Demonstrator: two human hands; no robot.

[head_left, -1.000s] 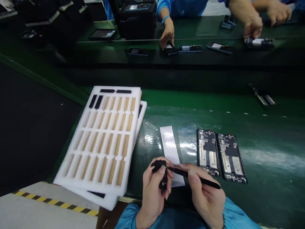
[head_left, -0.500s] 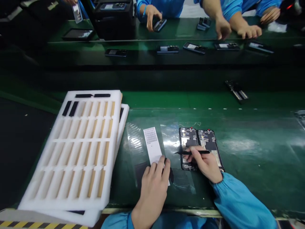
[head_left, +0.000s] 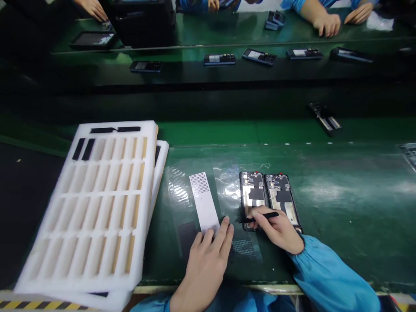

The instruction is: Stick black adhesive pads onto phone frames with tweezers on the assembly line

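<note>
My left hand (head_left: pixel 208 264) lies with its fingers stretched out over the lower end of a white strip sheet (head_left: pixel 203 199) dotted with small dark marks at its top. In my right hand (head_left: pixel 276 229) is a slim black pair of tweezers (head_left: pixel 268 215), its pointed tip aimed left toward my left fingertips. Beneath the right hand sit two opened phones side by side, a left one (head_left: pixel 252 190) and a right one (head_left: pixel 279 193), circuit boards showing. Clear plastic film (head_left: pixel 224 182) spreads around the strip, with dark small-squared patches (head_left: pixel 245 248) near its lower edge.
Stacked white foam trays (head_left: pixel 108 193) stand at the left, with a few black strips in the top one. Another opened phone (head_left: pixel 325 118) lies farther back. Across the line, several phones (head_left: pixel 219 59) rest on a ledge, and co-workers' hands (head_left: pixel 326 24) appear behind.
My right hand has brought the tweezers slightly down, closer to my left fingers. The view has shifted a little. A co-worker's hand with a phone has drawn back.
</note>
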